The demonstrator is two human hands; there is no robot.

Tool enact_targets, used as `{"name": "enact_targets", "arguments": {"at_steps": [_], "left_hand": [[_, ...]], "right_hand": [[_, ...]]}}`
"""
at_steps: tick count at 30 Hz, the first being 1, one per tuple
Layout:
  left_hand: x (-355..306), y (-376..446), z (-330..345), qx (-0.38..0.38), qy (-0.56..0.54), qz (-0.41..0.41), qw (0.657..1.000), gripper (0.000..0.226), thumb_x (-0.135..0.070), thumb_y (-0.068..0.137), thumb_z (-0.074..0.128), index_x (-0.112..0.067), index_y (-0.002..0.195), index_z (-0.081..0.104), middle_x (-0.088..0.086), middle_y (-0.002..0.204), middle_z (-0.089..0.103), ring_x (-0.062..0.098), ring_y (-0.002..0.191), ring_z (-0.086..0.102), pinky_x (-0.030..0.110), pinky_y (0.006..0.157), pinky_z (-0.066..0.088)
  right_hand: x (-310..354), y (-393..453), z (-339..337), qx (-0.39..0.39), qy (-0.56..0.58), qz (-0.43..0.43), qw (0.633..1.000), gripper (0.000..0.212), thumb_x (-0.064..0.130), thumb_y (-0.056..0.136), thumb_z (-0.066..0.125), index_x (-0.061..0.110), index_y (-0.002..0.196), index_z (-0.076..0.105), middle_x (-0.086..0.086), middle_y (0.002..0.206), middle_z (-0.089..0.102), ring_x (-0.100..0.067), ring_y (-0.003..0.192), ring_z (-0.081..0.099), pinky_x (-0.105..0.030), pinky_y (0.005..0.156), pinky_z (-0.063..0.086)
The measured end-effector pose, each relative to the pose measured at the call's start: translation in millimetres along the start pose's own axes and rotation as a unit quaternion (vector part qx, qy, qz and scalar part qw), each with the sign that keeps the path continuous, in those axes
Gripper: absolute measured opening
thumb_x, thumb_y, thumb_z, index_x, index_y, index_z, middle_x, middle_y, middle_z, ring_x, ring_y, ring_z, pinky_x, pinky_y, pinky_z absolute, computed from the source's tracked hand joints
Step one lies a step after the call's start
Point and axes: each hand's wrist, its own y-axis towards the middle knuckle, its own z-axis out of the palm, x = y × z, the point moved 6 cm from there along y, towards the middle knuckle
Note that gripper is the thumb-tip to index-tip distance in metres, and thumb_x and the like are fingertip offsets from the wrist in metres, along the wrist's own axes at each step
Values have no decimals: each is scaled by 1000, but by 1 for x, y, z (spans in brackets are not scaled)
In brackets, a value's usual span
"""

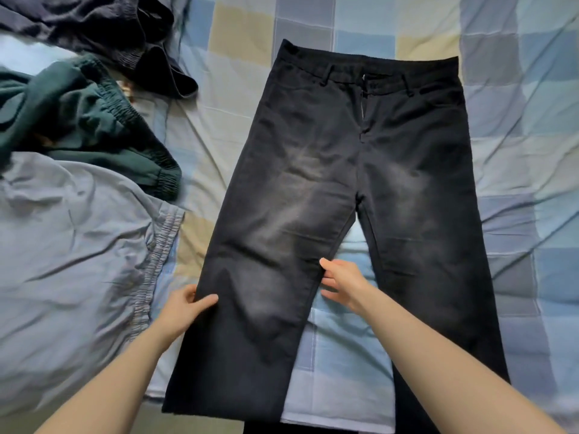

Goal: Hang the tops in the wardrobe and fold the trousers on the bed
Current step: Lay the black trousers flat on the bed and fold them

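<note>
Nearest, two bare forearms reach up from the bottom edge. Its thumb lying on top of the fabric, the left hand (185, 303) pinches the outer edge of the left-side leg of the black trousers (354, 170). The right hand (340, 281) holds that same leg's inner edge, thumb against the seam and fingers curled at the fabric's edge. These trousers lie flat and front-up on the checked bed sheet (517, 145), legs spread apart towards the viewer, waistband farthest away; the hems run out of view at the bottom. Left of them, near the left forearm, lies a crumpled pale blue garment (72, 261) with an elastic waistband. Beyond that sits a bunched dark green garment (81, 120), and farthest, at the top left, a dark navy garment (103, 29).
</note>
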Motion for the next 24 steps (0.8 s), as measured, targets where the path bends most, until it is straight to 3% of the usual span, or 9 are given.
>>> {"name": "enact_targets", "arguments": {"at_steps": [4, 6, 8, 11, 13, 15, 17, 20, 24], "left_hand": [[54, -31, 10, 95, 80, -34, 992, 24, -5, 83, 74, -7, 107, 68, -8, 92, 74, 6, 83, 70, 18, 68, 54], [70, -41, 7, 120, 67, -64, 989, 24, -11, 86, 73, -9, 109, 69, -5, 95, 76, 12, 89, 72, 29, 80, 57], [75, -47, 3, 135, 59, -86, 985, 25, -20, 86, 74, -14, 110, 70, -2, 102, 76, 18, 96, 71, 40, 92, 54], [73, -49, -11, 62, 167, -80, 981, 27, -22, 86, 73, -10, 110, 66, 4, 106, 72, 22, 99, 66, 37, 88, 51], [64, -54, -14, -14, 333, -57, 941, 32, -17, 87, 67, -9, 115, 54, 12, 116, 65, 31, 105, 59, 39, 88, 49], [50, -64, -3, -68, 442, -32, 894, 52, -11, 83, 62, -11, 130, 40, 13, 130, 52, 36, 115, 52, 43, 91, 46], [30, -74, 16, -118, 461, 32, 879, 69, -8, 79, 62, -13, 141, 32, 12, 137, 45, 36, 120, 47, 45, 94, 43], [-3, -88, 80, -93, 472, 160, 862, 74, -7, 80, 59, -13, 148, 30, 8, 145, 39, 31, 125, 43, 39, 98, 42], [-34, -105, 179, 4, 493, 248, 834, 68, -8, 88, 48, -15, 152, 26, 3, 158, 23, 23, 143, 25, 32, 111, 31]], "right_hand": [[-60, -25, 18, 75, -23, 49, 996, 34, 25, 90, 65, 20, 120, 49, -1, 114, 66, -20, 105, 62, -37, 90, 45], [-86, -40, 34, 127, -39, 63, 989, 20, 26, 90, 64, 23, 109, 56, 5, 106, 70, -15, 99, 63, -35, 87, 45], [-105, -50, 42, 121, -33, 64, 990, 4, 22, 92, 61, 19, 95, 61, 3, 85, 70, -13, 79, 63, -31, 76, 46], [-118, -58, 39, 37, -95, 39, 994, 18, 13, 94, 53, 17, 77, 50, -8, 75, 53, -11, 57, 47, -22, 57, 41], [-115, -62, 26, -12, -151, 16, 988, 25, 4, 94, 48, 17, 73, 49, -8, 76, 56, -10, 54, 47, -17, 50, 39], [-106, -64, 3, -43, -175, -12, 984, 25, 1, 93, 48, 16, 74, 54, -8, 77, 59, -10, 58, 49, -18, 53, 39], [-89, -68, -29, -76, -180, -40, 980, 18, 1, 92, 50, 13, 82, 59, -7, 79, 63, -13, 64, 55, -25, 61, 45], [-62, -76, -105, -176, -228, -98, 952, 16, 5, 88, 55, 11, 98, 66, -12, 96, 68, -26, 89, 62, -37, 82, 51], [-40, -85, -213, -330, -282, -113, 894, 24, 11, 89, 55, 7, 113, 60, -15, 118, 57, -33, 105, 55, -30, 83, 40]]}}
